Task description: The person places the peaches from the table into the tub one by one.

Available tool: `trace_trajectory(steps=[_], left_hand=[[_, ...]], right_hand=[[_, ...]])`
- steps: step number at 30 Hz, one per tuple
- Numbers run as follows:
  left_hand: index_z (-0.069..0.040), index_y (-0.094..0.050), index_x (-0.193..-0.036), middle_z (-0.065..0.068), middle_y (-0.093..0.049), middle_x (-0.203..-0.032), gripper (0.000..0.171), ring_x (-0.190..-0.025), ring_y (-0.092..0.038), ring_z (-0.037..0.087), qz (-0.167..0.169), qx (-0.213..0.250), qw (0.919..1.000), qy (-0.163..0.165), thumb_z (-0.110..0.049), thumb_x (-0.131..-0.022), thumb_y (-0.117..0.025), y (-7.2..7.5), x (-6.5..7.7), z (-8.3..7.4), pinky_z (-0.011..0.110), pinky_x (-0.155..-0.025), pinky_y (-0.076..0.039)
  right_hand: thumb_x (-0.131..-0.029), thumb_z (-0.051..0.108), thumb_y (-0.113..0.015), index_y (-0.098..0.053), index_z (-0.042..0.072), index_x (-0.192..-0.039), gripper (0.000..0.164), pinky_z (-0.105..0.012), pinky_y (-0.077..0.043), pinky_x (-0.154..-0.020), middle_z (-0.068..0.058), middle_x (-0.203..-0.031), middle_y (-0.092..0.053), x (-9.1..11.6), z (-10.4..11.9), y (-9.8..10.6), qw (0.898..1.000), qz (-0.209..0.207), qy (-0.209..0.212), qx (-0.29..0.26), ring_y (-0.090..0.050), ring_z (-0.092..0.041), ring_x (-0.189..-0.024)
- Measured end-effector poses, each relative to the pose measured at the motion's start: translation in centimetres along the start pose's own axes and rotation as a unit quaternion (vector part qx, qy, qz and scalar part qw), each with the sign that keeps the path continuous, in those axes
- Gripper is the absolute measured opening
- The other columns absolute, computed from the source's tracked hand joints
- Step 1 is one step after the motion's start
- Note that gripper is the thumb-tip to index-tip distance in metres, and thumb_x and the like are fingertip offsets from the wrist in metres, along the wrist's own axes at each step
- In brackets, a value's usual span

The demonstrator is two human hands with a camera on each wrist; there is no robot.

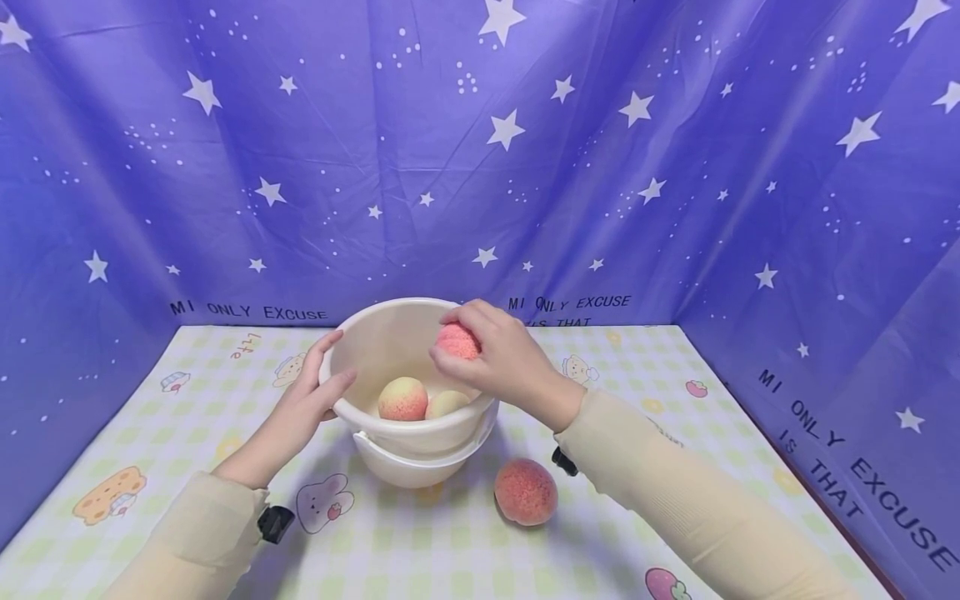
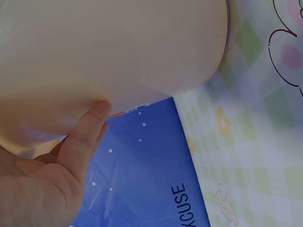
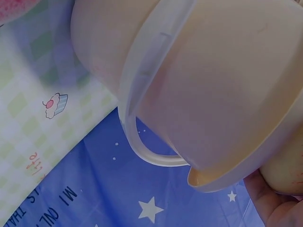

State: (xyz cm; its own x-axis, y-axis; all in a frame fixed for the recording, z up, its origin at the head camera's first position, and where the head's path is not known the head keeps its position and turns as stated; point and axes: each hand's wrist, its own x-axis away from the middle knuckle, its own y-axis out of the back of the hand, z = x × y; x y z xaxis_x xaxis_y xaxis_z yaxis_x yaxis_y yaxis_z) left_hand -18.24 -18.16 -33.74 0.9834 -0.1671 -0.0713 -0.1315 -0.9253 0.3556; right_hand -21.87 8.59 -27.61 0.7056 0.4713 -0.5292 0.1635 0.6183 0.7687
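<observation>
Head view: the left hand (image 1: 302,402) grips the white bucket (image 1: 390,346), the right hand (image 1: 516,358) a pink peach (image 1: 457,342) at its mouth. We count a yellow-red peach (image 1: 402,400) and, seemingly, a half-hidden pale peach (image 1: 447,405) inside; a red peach (image 1: 527,492) is left outside.

The bucket (image 1: 416,472) and its handle (image 3: 146,61) look like smooth, softly shiny plastic. The peach (image 1: 526,492) beside the bucket looks matt and slightly rough. Behind the bucket, the curtain (image 1: 420,125) is creased and glossy; beneath the bucket, the tablecloth (image 1: 615,542) looks smooth.
</observation>
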Motion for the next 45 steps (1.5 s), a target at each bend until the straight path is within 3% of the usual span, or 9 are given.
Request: trace_trajectory(steps=[12,30,45], left_hand=[[-0.026,-0.004,-0.16,0.021,-0.009,-0.164,0.07,-0.137,-0.043,0.044,-0.002,-0.001,1.0,-0.001,-0.037,-0.104,-0.045,0.0,0.0,0.0,0.054,-0.106,-0.048],[-0.028,-0.006,-0.16,0.021,-0.01,-0.164,0.069,-0.135,-0.045,0.045,-0.006,-0.004,1.0,-0.002,-0.041,-0.104,-0.045,0.0,0.0,0.0,0.053,-0.106,-0.049],[-0.023,-0.006,-0.16,0.022,-0.012,-0.163,0.068,-0.135,-0.045,0.046,-0.004,0.001,0.9999,-0.012,-0.034,-0.104,-0.044,0.0,0.0,0.0,0.055,-0.104,-0.049]], right_hand=[[-0.086,0.035,-0.068,-0.069,0.014,-0.109,0.031,-0.031,-0.054,-0.072,0.0,-0.102,-0.067,-0.7,0.1,-0.3,0.999,0.033,-0.003,0.019,-0.063,-0.016,-0.087],[-0.086,0.037,-0.07,-0.067,0.016,-0.114,0.035,-0.037,-0.057,-0.086,-0.002,-0.112,-0.067,-1.8,0.7,-1.0,0.994,0.089,0.015,0.059,-0.065,-0.022,-0.101],[-0.087,0.039,-0.069,-0.067,0.016,-0.115,0.036,-0.037,-0.056,-0.09,-0.003,-0.115,-0.067,-2.8,1.3,-1.8,0.992,0.103,0.021,0.067,-0.065,-0.023,-0.104]])
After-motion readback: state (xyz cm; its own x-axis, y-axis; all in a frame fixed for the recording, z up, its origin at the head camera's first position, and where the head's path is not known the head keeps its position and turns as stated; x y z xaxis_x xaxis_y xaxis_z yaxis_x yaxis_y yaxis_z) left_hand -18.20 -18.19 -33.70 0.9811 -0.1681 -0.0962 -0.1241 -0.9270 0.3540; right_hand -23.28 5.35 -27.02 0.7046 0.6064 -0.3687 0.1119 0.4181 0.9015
